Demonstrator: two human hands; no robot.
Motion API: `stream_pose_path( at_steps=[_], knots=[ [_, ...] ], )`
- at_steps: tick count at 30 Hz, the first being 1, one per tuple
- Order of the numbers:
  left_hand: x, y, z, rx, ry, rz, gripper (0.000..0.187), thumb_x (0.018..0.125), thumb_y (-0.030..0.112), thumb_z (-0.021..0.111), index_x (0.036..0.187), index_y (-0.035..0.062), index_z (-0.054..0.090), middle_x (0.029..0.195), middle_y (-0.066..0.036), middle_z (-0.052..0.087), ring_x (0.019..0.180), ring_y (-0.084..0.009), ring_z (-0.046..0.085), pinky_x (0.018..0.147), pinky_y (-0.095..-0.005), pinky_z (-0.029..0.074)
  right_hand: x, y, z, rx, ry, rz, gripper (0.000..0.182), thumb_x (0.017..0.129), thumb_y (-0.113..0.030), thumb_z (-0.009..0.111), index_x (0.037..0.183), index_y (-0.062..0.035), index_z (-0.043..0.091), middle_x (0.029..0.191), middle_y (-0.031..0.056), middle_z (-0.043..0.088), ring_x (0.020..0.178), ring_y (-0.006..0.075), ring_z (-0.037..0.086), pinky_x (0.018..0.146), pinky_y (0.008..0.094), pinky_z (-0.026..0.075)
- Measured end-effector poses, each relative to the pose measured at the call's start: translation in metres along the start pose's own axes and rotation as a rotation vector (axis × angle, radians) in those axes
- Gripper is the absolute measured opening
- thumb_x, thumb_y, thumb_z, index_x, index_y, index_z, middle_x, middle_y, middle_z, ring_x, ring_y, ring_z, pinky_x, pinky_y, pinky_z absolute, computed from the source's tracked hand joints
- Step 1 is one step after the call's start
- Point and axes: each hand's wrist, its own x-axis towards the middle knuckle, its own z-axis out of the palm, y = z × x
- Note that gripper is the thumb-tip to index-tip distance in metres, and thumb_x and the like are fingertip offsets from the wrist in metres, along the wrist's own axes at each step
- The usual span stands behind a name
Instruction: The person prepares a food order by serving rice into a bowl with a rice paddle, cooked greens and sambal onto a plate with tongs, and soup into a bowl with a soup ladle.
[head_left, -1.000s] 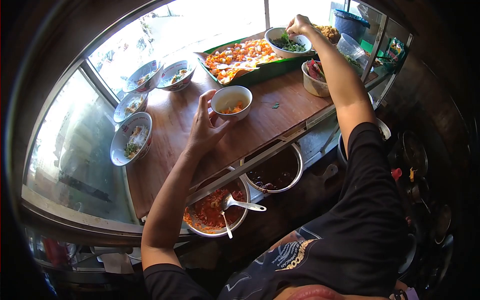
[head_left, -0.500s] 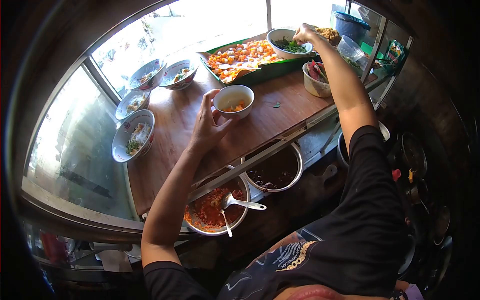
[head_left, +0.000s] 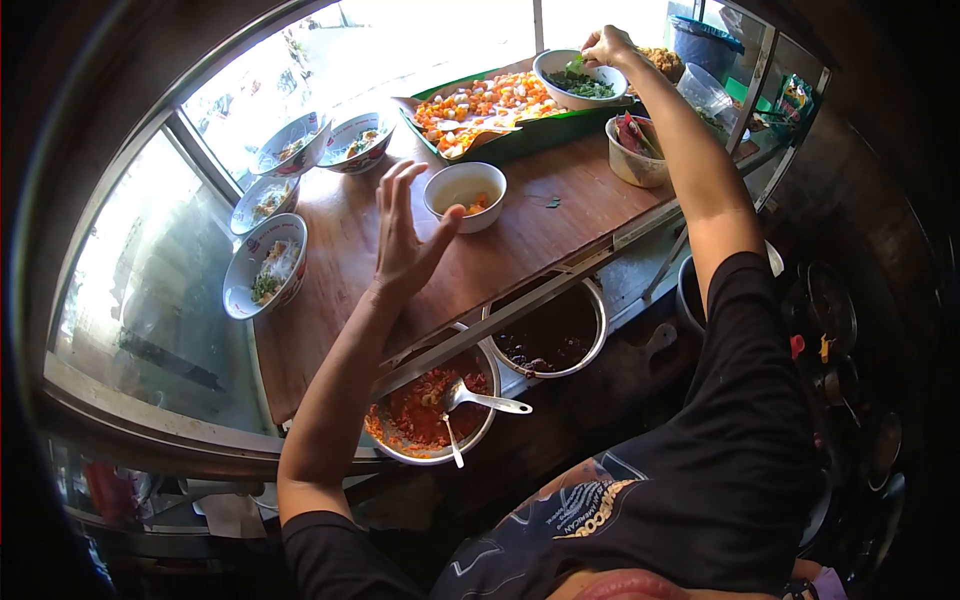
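My left hand (head_left: 408, 235) is open, fingers spread and raised, just left of a small white bowl (head_left: 436, 205). Inside that bowl lie some orange cubes (head_left: 478, 203). At the back, my right hand (head_left: 608, 45) is closed in a pinch on some green leaves (head_left: 575, 64). It hangs over the rim of a white bowl (head_left: 598, 101) that holds chopped greens (head_left: 578, 86). This bowl sits at the right end of a green tray (head_left: 520, 138) lined with paper and spread with orange and white cubes (head_left: 487, 105).
Several patterned bowls (head_left: 236, 290) with noodles and greens line the left side of the wooden counter (head_left: 350, 290). A tub (head_left: 640, 172) stands at the right. Below the front edge are a pot of red sauce (head_left: 415, 410) with a spoon (head_left: 495, 404) and a dark-filled pot (head_left: 545, 335).
My left hand has let go of the small bowl and spread its fingers to the left. My right hand has risen slightly out of the greens bowl with leaves in its fingers.
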Motion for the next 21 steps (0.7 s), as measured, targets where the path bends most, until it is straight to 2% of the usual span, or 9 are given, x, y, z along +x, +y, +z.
stream_pose_path(
  at_steps=[3, 6, 8, 10, 12, 14, 15, 18, 21],
  knots=[
    [0.029, 0.014, -0.011, 0.150, 0.099, 0.186, 0.037, 0.081, 0.016, 0.063, 0.113, 0.0026, 0.052, 0.117, -0.017, 0.052, 0.112, -0.0306, 0.048, 0.096, -0.0394, 0.037, -0.003, -0.005, -0.009, 0.094, 0.013, -0.026, 0.013, 0.070, -0.004, 0.071, 0.082, -0.0016, 0.071, 0.075, 0.0119, 0.069, 0.063, 0.0152, 0.067, 0.059, 0.0245, 0.055],
    [0.096, 0.020, 0.004, 0.117, 0.019, 0.216, 0.029, 0.081, 0.015, 0.063, 0.107, 0.0036, 0.060, 0.100, -0.011, 0.062, 0.093, -0.0228, 0.059, 0.076, -0.0326, 0.050, -0.008, -0.007, -0.013, 0.180, 0.023, -0.048, 0.012, 0.071, -0.003, 0.071, 0.083, -0.0014, 0.071, 0.074, 0.0114, 0.069, 0.061, 0.0145, 0.067, 0.058, 0.0237, 0.055],
    [0.150, 0.008, 0.043, -0.048, -0.023, 0.086, 0.026, 0.080, 0.017, 0.065, 0.103, 0.0050, 0.063, 0.090, -0.010, 0.063, 0.081, -0.0200, 0.063, 0.066, -0.0299, 0.052, -0.013, -0.010, -0.014, 0.234, 0.028, -0.061, 0.012, 0.071, -0.002, 0.070, 0.083, -0.0012, 0.071, 0.073, 0.0111, 0.069, 0.060, 0.0141, 0.067, 0.057, 0.0232, 0.055],
    [0.204, 0.007, 0.085, -0.092, -0.168, -0.152, 0.029, 0.080, 0.019, 0.067, 0.103, 0.0016, 0.063, 0.087, -0.010, 0.063, 0.072, -0.0195, 0.064, 0.062, -0.0299, 0.053, -0.018, -0.014, -0.014, 0.281, 0.027, -0.074, 0.012, 0.072, -0.001, 0.070, 0.084, -0.0011, 0.071, 0.073, 0.0108, 0.069, 0.059, 0.0136, 0.066, 0.056, 0.0227, 0.055],
    [0.239, 0.020, 0.126, -0.403, -0.221, -0.483, 0.029, 0.079, 0.019, 0.068, 0.099, -0.0022, 0.062, 0.084, -0.012, 0.062, 0.067, -0.0196, 0.064, 0.061, -0.0282, 0.055, -0.020, -0.016, -0.013, 0.314, 0.025, -0.102, 0.012, 0.072, 0.000, 0.070, 0.084, -0.0009, 0.072, 0.072, 0.0104, 0.069, 0.058, 0.0131, 0.066, 0.056, 0.0222, 0.055],
    [0.260, 0.017, 0.172, -0.562, -0.064, -0.663, 0.029, 0.078, 0.018, 0.070, 0.092, -0.0063, 0.060, 0.081, -0.014, 0.061, 0.069, -0.0189, 0.065, 0.064, -0.0256, 0.056, -0.010, -0.008, -0.012, 0.246, 0.049, -0.190, 0.015, 0.069, -0.008, 0.072, 0.083, -0.0038, 0.073, 0.071, 0.0095, 0.069, 0.059, 0.0136, 0.066, 0.059, 0.0243, 0.054],
    [0.269, 0.015, 0.184, -0.593, -0.111, -0.699, 0.027, 0.077, 0.016, 0.071, 0.091, -0.0042, 0.060, 0.081, -0.014, 0.062, 0.071, -0.0186, 0.065, 0.067, -0.0235, 0.056, -0.003, -0.002, -0.009, 0.179, 0.086, -0.227, 0.017, 0.067, -0.013, 0.073, 0.083, -0.0055, 0.073, 0.071, 0.0089, 0.069, 0.060, 0.0140, 0.066, 0.061, 0.0254, 0.053],
    [0.290, -0.036, 0.227, -0.847, -0.257, -0.499, 0.024, 0.077, 0.013, 0.071, 0.091, -0.0031, 0.061, 0.084, -0.013, 0.063, 0.072, -0.0183, 0.064, 0.068, -0.0233, 0.056, -0.007, -0.008, -0.011, 0.028, 0.196, -0.257, 0.020, 0.061, -0.020, 0.075, 0.079, -0.0108, 0.074, 0.071, 0.0070, 0.069, 0.063, 0.0160, 0.066, 0.064, 0.0278, 0.052],
    [0.294, -0.026, 0.235, -0.745, -0.117, -0.664, 0.012, 0.081, 0.001, 0.061, 0.092, -0.0055, 0.060, 0.090, -0.015, 0.061, 0.080, -0.0210, 0.064, 0.075, -0.0266, 0.056, -0.018, -0.005, -0.021, 0.100, 0.168, -0.229, 0.016, 0.062, -0.013, 0.075, 0.078, -0.0110, 0.074, 0.072, 0.0066, 0.070, 0.063, 0.0147, 0.066, 0.064, 0.0272, 0.053]
  ],
)
